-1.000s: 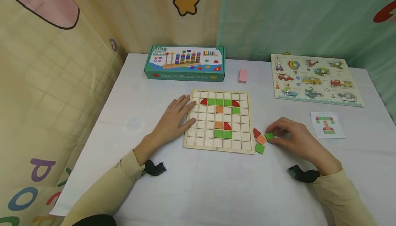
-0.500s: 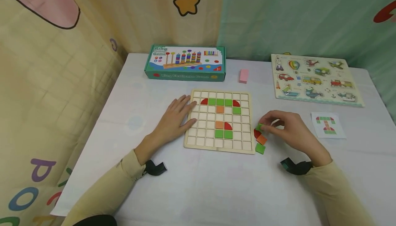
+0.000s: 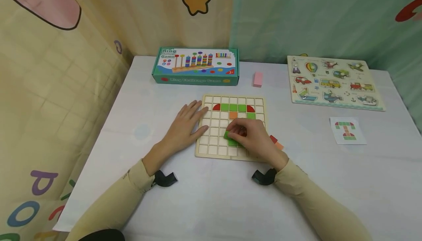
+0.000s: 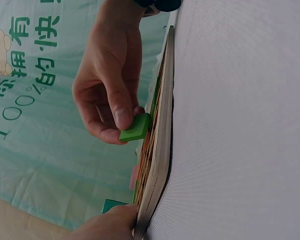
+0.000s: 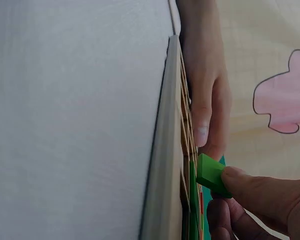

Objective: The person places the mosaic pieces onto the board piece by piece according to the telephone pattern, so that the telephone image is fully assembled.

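Observation:
My right hand (image 3: 255,136) pinches a green square tile (image 5: 210,171) between thumb and fingers. It holds this tile tilted over the wooden grid board (image 3: 212,156), just left of a green tile (image 3: 232,143) in the board's lower part. My left hand (image 3: 182,125) lies with extended fingers on the board's left edge. Across the upper part of the grid run green tiles (image 3: 233,107) with a red rounded tile (image 3: 217,107) at the left end and another (image 3: 250,108) at the right. An orange tile (image 3: 233,115) sits below them. The right hand covers some lower cells.
Beside the board's right edge lie a loose red tile (image 3: 273,138) and an orange tile (image 3: 279,145), partly behind the right wrist. Further right is a pattern card (image 3: 346,130). A ring game box (image 3: 196,80), a pink block (image 3: 258,79) and a vehicle puzzle board (image 3: 336,83) stand behind.
My right hand has picked up the green tile from the table right of the board and carried it left over the grid. My left hand has stayed on the board's edge.

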A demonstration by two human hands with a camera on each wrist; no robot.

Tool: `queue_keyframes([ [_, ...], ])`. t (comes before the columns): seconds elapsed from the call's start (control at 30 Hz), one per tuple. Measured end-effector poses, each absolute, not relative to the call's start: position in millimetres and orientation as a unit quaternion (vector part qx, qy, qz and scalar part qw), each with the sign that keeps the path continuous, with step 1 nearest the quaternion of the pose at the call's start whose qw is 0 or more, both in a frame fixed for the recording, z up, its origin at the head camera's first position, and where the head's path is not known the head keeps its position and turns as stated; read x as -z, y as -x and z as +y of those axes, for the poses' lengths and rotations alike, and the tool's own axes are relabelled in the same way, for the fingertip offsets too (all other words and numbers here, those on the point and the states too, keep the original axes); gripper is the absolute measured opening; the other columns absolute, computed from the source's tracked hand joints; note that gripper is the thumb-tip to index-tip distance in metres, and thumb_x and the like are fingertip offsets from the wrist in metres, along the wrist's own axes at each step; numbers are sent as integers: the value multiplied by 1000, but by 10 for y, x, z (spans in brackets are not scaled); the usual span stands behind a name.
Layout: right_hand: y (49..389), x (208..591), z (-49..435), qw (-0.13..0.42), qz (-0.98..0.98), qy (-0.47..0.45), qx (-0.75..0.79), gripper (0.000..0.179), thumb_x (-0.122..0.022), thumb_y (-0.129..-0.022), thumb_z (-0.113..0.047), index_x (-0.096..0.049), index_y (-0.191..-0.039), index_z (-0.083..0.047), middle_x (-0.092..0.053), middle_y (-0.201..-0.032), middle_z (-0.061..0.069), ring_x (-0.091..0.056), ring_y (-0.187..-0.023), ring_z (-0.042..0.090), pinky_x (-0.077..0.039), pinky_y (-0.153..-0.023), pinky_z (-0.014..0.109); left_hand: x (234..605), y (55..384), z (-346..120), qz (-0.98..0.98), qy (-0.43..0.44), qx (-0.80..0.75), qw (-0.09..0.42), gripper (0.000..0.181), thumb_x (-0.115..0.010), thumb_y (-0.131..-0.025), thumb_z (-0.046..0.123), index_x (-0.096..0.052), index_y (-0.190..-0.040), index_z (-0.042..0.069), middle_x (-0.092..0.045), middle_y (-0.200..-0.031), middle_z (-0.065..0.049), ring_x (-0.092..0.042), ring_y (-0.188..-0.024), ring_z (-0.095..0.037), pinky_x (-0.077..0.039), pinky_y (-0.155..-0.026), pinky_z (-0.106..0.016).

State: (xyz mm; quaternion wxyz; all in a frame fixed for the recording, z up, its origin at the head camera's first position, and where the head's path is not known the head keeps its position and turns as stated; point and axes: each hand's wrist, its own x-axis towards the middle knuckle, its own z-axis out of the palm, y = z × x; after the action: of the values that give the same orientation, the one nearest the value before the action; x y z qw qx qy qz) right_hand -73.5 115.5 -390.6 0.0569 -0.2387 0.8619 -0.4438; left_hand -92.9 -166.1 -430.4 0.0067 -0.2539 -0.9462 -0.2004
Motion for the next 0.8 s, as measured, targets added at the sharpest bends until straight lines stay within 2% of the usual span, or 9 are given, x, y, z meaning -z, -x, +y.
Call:
queue_keyframes([
  [0.23, 659, 3995, 1046, 39, 862, 240, 444, 10, -84, -91, -14, -79, -100, -14, -71, -85, -5, -64, -75, 9, -57, -69, 26, 4296, 949, -1658, -946, 258, 196, 7, 68, -58, -106, 45, -42, -162, 11, -30, -172, -16, -19, -163, -33, -13, -133, -54],
  [0.5, 623, 4013, 1017, 27, 882, 283, 375, 14, -87, -89, -19, -81, -101, -16, -72, -99, -3, -61, -98, 15, -55, -87, 36, 4301, 948, -1658, -944, 261, 202, 11, 66, -58, -106, 44, -42, -161, 10, -31, -172, -17, -20, -163, -34, -13, -133, -54],
  [0.7, 618, 4020, 1002, 35, 872, 310, 377, 21, -86, -90, -18, -79, -109, -12, -72, -105, -1, -66, -93, 14, -59, -86, 35, 4293, 943, -1657, -944, 259, 202, 9, 66, -57, -106, 43, -42, -162, 11, -30, -172, -17, -20, -163, -33, -13, -134, -54],
  [0.8, 624, 4026, 997, 34, 869, 324, 372, 22, -84, -91, -17, -79, -112, -12, -71, -108, 0, -65, -97, 15, -59, -88, 35, 4288, 942, -1660, -944, 259, 202, 10, 66, -57, -106, 43, -42, -162, 11, -30, -172, -17, -20, -163, -33, -13, -133, -54],
])
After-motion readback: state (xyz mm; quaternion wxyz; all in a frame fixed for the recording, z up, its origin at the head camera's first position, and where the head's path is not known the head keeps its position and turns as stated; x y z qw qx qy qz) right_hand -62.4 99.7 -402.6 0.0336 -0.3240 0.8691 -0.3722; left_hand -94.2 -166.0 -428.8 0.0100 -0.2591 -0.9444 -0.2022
